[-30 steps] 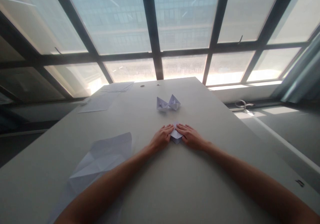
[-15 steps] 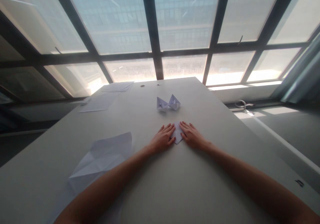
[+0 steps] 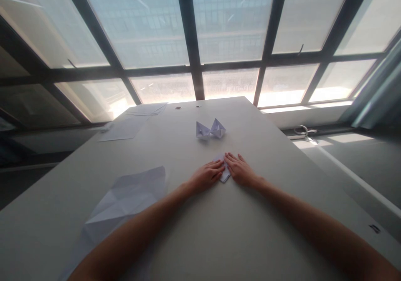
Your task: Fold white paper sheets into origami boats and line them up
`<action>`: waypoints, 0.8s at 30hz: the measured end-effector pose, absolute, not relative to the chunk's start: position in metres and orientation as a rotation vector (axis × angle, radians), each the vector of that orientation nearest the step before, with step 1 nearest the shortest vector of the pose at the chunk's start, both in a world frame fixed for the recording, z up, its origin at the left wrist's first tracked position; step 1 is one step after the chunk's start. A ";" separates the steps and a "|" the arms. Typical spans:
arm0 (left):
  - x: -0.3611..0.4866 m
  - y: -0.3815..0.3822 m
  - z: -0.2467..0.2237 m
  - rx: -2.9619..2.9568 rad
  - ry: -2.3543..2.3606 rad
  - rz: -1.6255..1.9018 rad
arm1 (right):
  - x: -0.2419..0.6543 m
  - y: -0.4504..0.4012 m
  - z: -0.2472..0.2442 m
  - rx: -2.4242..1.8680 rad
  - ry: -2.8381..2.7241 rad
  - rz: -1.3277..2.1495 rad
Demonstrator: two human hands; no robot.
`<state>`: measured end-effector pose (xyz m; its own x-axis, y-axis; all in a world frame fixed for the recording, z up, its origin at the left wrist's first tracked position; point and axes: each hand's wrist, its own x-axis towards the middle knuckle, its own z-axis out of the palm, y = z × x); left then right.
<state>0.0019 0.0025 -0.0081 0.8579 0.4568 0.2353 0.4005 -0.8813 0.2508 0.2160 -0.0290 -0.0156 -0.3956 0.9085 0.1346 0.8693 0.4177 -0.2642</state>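
A small piece of folded white paper [image 3: 224,175] lies flat on the table between my two hands, partly covered by them. My left hand [image 3: 208,174] rests on its left side, fingers stretched out and pointing right across it. From the right, my right hand [image 3: 239,169] lies flat with its fingertips on the paper's upper right part. Both hands are open and press from above. Just beyond them stands a folded paper shape with two pointed peaks [image 3: 211,130].
A large creased sheet of paper [image 3: 128,193] lies at the left, partly under my left forearm. Several flat sheets [image 3: 123,128] are at the far left of the white table [image 3: 250,235]. Windows stand behind the table's far edge.
My left hand has shifted right over the folded paper, its fingers now pointing more sideways and covering more of it. The paper looks narrower. My right hand has hardly moved.
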 end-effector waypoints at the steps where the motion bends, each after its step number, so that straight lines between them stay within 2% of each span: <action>1: 0.003 0.003 -0.009 2.834 0.667 0.476 | 0.216 -0.029 -0.016 -1.544 -2.427 0.229; 6: 0.004 0.001 -0.009 2.841 0.703 0.567 | 0.217 -0.030 -0.013 -1.505 -2.429 0.275; 24: 0.001 0.001 -0.003 2.844 0.761 0.413 | 0.215 -0.028 -0.014 -1.522 -2.308 0.403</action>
